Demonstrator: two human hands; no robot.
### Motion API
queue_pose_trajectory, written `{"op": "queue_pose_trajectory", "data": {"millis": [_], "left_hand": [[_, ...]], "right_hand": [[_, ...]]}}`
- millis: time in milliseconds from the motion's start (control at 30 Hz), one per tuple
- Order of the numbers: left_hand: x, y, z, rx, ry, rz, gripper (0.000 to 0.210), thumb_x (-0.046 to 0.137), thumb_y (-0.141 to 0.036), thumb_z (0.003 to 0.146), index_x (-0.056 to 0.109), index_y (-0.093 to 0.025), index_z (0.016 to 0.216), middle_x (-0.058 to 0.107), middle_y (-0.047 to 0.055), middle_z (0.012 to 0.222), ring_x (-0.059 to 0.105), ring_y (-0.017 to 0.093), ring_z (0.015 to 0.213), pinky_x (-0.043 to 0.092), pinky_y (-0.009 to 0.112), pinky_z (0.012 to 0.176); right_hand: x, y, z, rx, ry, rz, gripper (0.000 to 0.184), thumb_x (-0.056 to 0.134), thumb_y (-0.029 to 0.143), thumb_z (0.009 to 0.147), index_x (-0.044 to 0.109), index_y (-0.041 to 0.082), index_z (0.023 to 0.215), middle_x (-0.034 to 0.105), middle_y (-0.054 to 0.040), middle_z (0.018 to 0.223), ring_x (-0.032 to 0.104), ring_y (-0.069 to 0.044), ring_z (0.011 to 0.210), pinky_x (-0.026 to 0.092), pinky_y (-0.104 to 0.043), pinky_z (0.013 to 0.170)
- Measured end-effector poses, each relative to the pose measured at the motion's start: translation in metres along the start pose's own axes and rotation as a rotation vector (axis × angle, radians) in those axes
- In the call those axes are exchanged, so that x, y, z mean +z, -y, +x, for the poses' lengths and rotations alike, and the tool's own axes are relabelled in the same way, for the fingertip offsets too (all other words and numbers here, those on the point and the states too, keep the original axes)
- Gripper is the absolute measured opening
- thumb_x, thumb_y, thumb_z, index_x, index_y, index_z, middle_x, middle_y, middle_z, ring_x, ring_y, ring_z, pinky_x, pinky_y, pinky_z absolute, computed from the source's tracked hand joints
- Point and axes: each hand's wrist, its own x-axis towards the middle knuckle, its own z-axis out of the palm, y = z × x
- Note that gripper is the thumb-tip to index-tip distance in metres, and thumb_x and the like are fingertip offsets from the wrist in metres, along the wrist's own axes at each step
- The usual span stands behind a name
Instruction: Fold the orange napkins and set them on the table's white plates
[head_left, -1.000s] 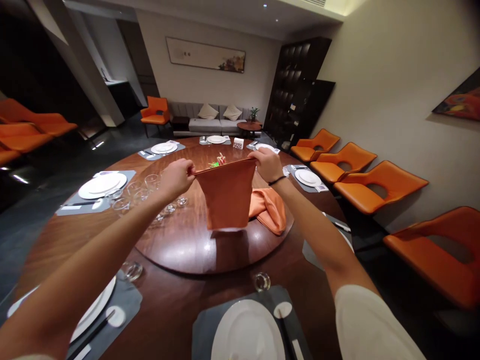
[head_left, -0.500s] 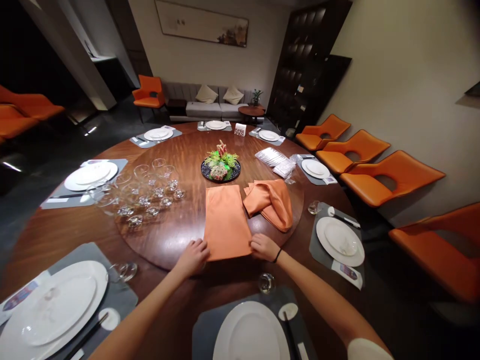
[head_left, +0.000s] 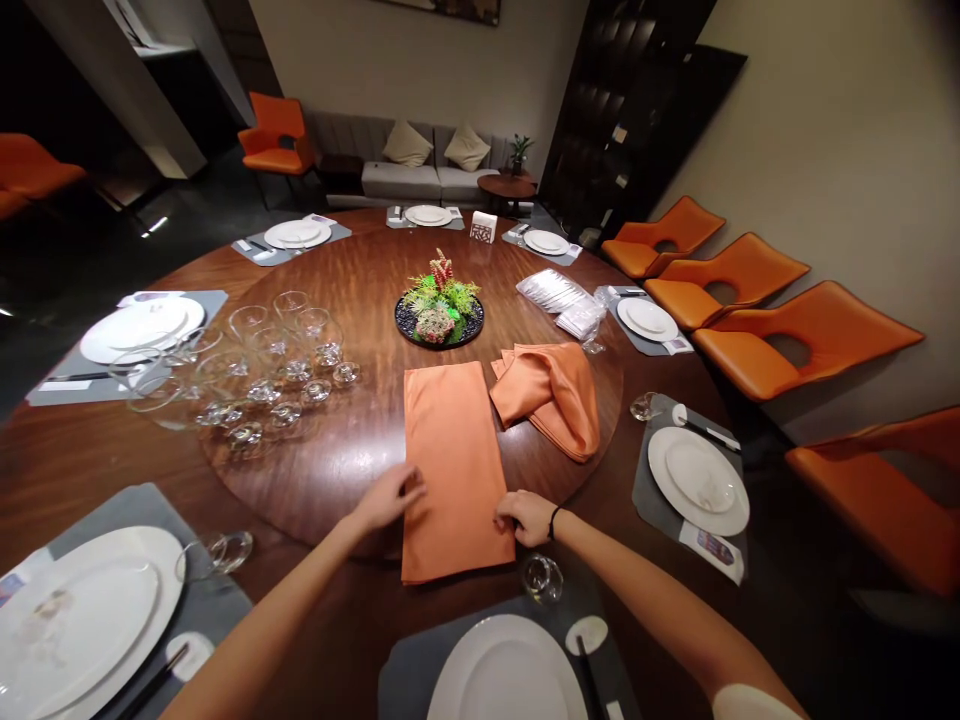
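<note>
Several clear stemmed glasses (head_left: 264,388) stand grouped at the left on the round, glossy brown wooden turntable (head_left: 352,435). To their right, the left hand (head_left: 386,498) is at the left edge of a flat, rectangular orange cloth (head_left: 454,460); its fingers are loosely bent, with a gap at the thumb, and whether they touch the cloth is hard to tell. Half a second ago both hands were at the cloth's near corners; now they sit farther up its sides, and more of its length lies down. One second ago it hung in the air between them, so the cloth has gone from held up to laid out. It rests mostly on the turntable, its near edge seeming to reach just past the rim over the dark wooden surface (head_left: 360,625). The right hand (head_left: 529,517), a black band at its wrist, is at the right edge, fingers curled; whether they pinch the cloth cannot be told. Farther right, a loosely folded orange cloth bundle (head_left: 574,405) lies where it was.
</note>
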Motion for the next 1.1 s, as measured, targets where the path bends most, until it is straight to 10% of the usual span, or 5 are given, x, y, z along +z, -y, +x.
{"op": "queue_pose_trajectory", "data": {"millis": [233,500,667,867,1100], "left_hand": [[-0.033,0.066,0.175,-0.513,-0.283,0.083,0.045,0.036,-0.043,0.089,0.061,-0.012,0.11,0.058,0.023,0.117,0.051,0.033,0.112,0.04,0.045,0.093],[-0.005,0.111,0.227,-0.758,-0.407,0.102,0.035,0.039,-0.042,0.089,0.061,-0.015,0.095,0.054,0.021,0.119,0.048,0.038,0.114,0.041,0.053,0.088],[0.004,0.11,0.215,-0.693,-0.549,0.216,0.04,0.037,-0.029,0.091,0.05,-0.009,0.123,0.049,0.024,0.132,0.045,0.036,0.123,0.038,0.05,0.098],[0.073,0.039,0.227,0.24,-0.165,0.432,0.064,0.036,-0.044,0.093,0.029,-0.013,0.149,0.03,0.016,0.156,0.018,0.032,0.146,0.013,0.053,0.117],[0.084,0.04,0.305,-0.002,-0.15,0.392,0.077,0.026,-0.063,0.09,0.022,-0.019,0.153,0.018,0.011,0.161,0.007,0.035,0.148,-0.007,0.072,0.109]], "right_hand": [[0.012,-0.027,0.025,-0.012,-0.254,-0.037,0.024,0.051,0.006,0.067,0.058,0.019,0.085,0.064,-0.0042,0.088,0.056,-0.02,0.085,0.046,-0.033,0.082],[-0.013,-0.058,0.067,0.018,-0.506,-0.132,0.029,0.046,0.011,0.084,0.057,0.017,0.11,0.06,-0.0093,0.124,0.052,-0.02,0.117,0.042,-0.038,0.101],[-0.018,-0.081,0.097,0.059,-0.391,-0.232,0.047,0.044,0.025,0.092,0.044,0.014,0.137,0.038,-0.0108,0.152,0.03,-0.021,0.142,0.025,-0.043,0.118],[-0.009,-0.082,0.094,0.06,-0.267,-0.303,0.055,0.038,0.028,0.095,0.034,0.013,0.148,0.031,-0.0122,0.155,0.021,-0.02,0.146,0.017,-0.046,0.12],[0.016,-0.045,0.064,-0.068,-0.134,-0.355,0.063,0.032,0.04,0.099,0.015,0.015,0.154,0.021,-0.009,0.159,0.011,-0.018,0.149,0.009,-0.049,0.121]]}}
